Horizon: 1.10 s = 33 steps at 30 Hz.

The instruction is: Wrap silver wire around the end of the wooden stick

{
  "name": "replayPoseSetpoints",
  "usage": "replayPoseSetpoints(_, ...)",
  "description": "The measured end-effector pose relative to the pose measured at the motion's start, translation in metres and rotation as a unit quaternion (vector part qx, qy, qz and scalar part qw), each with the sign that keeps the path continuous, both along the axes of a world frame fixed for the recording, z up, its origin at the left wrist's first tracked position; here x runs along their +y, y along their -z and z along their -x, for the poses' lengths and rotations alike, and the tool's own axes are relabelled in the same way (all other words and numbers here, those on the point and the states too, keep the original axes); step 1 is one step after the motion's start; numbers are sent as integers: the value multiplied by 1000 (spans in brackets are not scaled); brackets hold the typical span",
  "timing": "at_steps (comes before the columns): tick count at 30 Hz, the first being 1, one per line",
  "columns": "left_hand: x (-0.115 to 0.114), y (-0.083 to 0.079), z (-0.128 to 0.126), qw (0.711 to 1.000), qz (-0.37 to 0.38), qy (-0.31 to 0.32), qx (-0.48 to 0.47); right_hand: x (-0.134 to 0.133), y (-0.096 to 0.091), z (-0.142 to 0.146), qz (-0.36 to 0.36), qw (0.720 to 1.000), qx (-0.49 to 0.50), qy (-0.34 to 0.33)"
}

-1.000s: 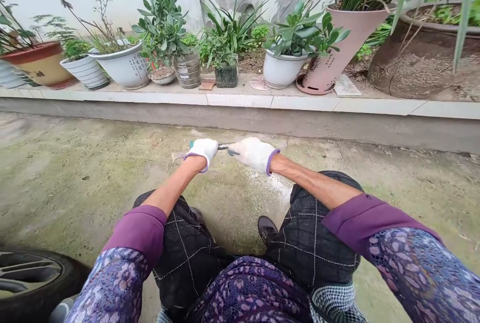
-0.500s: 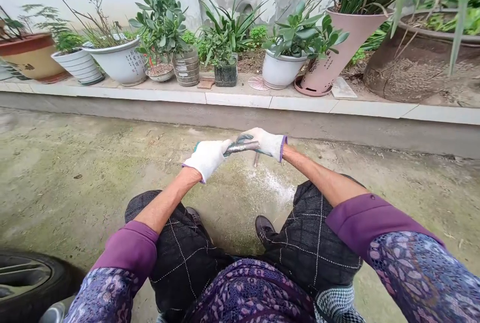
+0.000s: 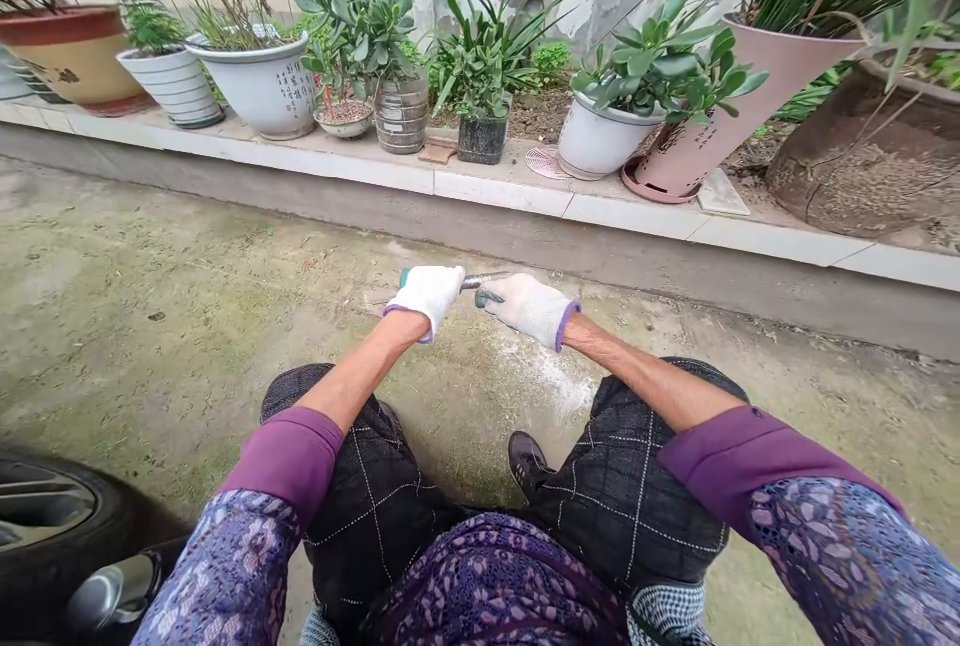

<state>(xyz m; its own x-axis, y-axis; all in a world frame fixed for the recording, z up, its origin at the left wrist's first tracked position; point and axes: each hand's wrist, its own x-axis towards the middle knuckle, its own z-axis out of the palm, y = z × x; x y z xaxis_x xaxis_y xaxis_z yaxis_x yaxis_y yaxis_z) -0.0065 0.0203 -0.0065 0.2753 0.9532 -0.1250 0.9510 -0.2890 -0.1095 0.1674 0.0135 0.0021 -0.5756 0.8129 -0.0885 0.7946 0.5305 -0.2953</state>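
I sit low with both arms stretched out over my knees, both hands in white knit gloves with purple cuffs. My left hand (image 3: 426,296) is closed round the teal handle of a tool, whose grey metal shaft (image 3: 480,279) runs to the right. My right hand (image 3: 528,308) is closed on a second teal-handled metal piece right beside that shaft; I cannot make out what it is. The two hands are nearly touching above the concrete ground (image 3: 187,326). White powdery dust (image 3: 559,386) lies on the ground just under my right wrist.
A raised tiled ledge (image 3: 495,194) runs across the back with several potted plants: a white pot (image 3: 259,86), a white bowl pot (image 3: 596,141), a tilted pink pot (image 3: 697,141). A car tyre (image 3: 52,516) sits at lower left. My black shoe (image 3: 529,456) shows between my knees.
The hands came together with the metal shaft across them half a second ago, then drew slightly apart. The view has swung a little to the left and down.
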Motion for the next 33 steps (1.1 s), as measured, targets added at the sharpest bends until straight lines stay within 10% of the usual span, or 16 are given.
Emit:
replayPoseSetpoints(11,-15,6,-23,988,71,126,53,33,-5,-36,-50,994,-83,54)
replayPoseSetpoints(22,-9,-24,-6,983,-4,4,-182,20,5,-29,38,995,82,42)
replayPoseSetpoints(33,4,18,-3,997,49,-38,-37,-2,7,0,13,999,-50,-8)
